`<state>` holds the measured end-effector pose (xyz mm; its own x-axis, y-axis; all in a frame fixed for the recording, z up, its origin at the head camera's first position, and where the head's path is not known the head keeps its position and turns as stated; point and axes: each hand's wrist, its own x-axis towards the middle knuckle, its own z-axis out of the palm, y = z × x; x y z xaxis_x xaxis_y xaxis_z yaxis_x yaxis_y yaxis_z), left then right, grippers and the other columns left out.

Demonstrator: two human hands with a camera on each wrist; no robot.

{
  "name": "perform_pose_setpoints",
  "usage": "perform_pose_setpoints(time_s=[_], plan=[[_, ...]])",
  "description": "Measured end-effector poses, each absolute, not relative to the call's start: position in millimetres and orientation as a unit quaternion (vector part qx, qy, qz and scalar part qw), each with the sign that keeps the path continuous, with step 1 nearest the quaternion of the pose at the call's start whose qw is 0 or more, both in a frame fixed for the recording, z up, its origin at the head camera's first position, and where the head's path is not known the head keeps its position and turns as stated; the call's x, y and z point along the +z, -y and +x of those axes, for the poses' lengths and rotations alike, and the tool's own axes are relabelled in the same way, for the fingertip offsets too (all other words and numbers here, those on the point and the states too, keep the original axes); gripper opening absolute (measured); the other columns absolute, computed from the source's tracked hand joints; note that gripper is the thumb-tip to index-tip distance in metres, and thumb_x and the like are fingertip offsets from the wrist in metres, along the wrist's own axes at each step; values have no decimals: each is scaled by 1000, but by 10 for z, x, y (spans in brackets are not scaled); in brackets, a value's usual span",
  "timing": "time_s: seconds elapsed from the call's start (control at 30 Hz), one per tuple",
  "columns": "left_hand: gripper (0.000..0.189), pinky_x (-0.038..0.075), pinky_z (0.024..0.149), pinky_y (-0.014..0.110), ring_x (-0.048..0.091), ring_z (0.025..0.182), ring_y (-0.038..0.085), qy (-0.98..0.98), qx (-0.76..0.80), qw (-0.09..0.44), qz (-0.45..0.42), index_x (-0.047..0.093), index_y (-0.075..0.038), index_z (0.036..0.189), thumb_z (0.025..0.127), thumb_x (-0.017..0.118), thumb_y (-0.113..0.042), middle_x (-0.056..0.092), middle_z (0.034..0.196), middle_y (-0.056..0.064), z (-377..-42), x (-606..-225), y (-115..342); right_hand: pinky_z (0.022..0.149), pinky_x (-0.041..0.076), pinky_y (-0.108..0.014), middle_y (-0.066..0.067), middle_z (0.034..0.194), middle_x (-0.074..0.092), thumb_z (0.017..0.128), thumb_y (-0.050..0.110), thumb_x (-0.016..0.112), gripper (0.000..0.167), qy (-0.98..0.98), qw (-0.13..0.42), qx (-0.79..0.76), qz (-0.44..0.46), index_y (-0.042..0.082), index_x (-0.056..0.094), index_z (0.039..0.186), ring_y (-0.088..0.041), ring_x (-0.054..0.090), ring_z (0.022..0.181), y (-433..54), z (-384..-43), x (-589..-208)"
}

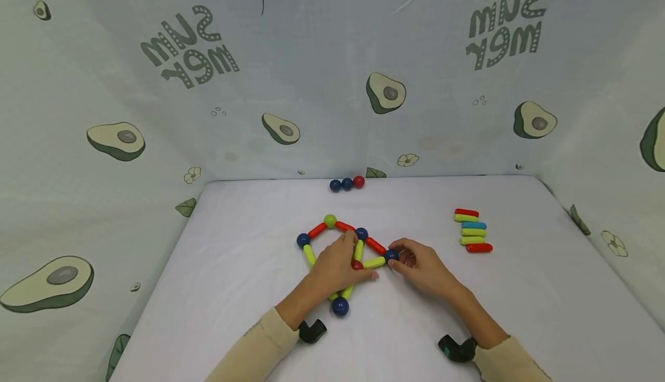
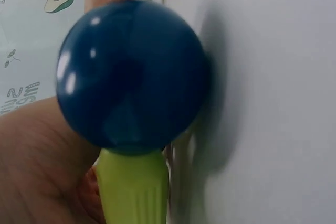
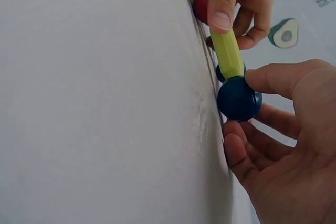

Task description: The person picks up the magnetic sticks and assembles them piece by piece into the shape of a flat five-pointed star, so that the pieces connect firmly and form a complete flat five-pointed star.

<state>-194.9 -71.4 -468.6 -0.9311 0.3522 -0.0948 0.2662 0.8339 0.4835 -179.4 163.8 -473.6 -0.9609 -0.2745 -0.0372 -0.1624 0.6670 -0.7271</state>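
A flat frame of coloured sticks and balls lies on the white table. My right hand [image 1: 423, 266] pinches the blue ball [image 3: 239, 99] at its right corner, between thumb and fingers. A yellow stick [image 1: 374, 262] and a red stick [image 1: 375, 246] meet that ball. My left hand [image 1: 335, 263] lies over the middle of the frame and grips it around the red ball [image 1: 357, 265], thumb by the yellow stick. It hides part of the frame's left side. Close to the left wrist camera is the large blue ball [image 2: 131, 77], the frame's near corner, with a yellow stick [image 2: 134, 187].
Two blue balls and a red ball [image 1: 358, 182] stand in a row at the table's far edge. Several loose red, yellow and blue sticks [image 1: 473, 232] lie stacked at the right. An avocado-print cloth [image 1: 322, 82] hangs behind the table [image 1: 249, 214].
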Motion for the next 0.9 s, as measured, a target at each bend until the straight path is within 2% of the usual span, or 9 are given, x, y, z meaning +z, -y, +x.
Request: perform_pose_setpoints(time_s=[0.13, 0.27, 0.37, 0.57, 0.67, 0.77, 0.9], plan=[[83, 52, 76, 25, 56, 86, 12, -948, 230, 109, 189, 49, -17, 138, 77, 84, -61, 60, 105, -3, -1949, -4647, 758, 82, 52, -21, -1, 113, 67, 99, 31, 70, 35, -912, 75, -387, -117, 12, 64, 129, -15, 58, 96, -1668, -1770, -4712], [82, 54, 89, 26, 59, 98, 9, -937, 224, 122, 239, 47, -20, 145, 80, 84, -55, 66, 119, -4, -1948, -4634, 836, 89, 52, -22, -2, 119, 67, 102, 32, 65, 34, -920, 67, -376, -93, 14, 64, 131, -16, 61, 104, -1791, -1754, -4682], [79, 53, 94, 26, 59, 108, 8, -926, 218, 136, 275, 46, -24, 146, 82, 84, -50, 66, 129, -7, -1960, -4643, 914, 87, 51, -21, -4, 118, 67, 102, 31, 65, 33, -929, 45, -360, -76, 13, 64, 130, -18, 60, 103, -1962, -1736, -4664], [71, 51, 97, 28, 56, 116, 9, -909, 197, 174, 322, 46, -33, 149, 87, 82, -42, 64, 133, -10, -1973, -4573, 1106, 78, 49, -17, -9, 115, 68, 101, 27, 66, 33, -945, -19, -322, -56, 8, 64, 128, -22, 58, 100, -2453, -1655, -4636], [69, 50, 102, 30, 56, 119, 8, -902, 195, 185, 338, 48, -30, 150, 89, 81, -36, 63, 134, -11, -1964, -4519, 1176, 73, 48, -19, -15, 113, 68, 100, 24, 69, 34, -952, -51, -299, -52, 5, 64, 127, -25, 58, 97, -2702, -1624, -4627], [59, 50, 103, 31, 58, 117, 7, -900, 212, 178, 336, 53, -23, 148, 94, 74, -34, 65, 132, -10, -1950, -4516, 1167, 72, 54, -30, -23, 120, 65, 98, 18, 68, 33, -959, -70, -273, -42, 1, 64, 126, -32, 60, 94, -2914, -1612, -4634], [40, 51, 90, 23, 59, 99, 4, -904, 232, 135, 332, 64, -18, 138, 101, 64, -34, 69, 116, -8, -1948, -4591, 1078, 79, 57, -57, -33, 131, 58, 97, 9, 63, 35, -964, -57, -255, -36, -5, 62, 129, -46, 62, 99, -3095, -1615, -4670]])
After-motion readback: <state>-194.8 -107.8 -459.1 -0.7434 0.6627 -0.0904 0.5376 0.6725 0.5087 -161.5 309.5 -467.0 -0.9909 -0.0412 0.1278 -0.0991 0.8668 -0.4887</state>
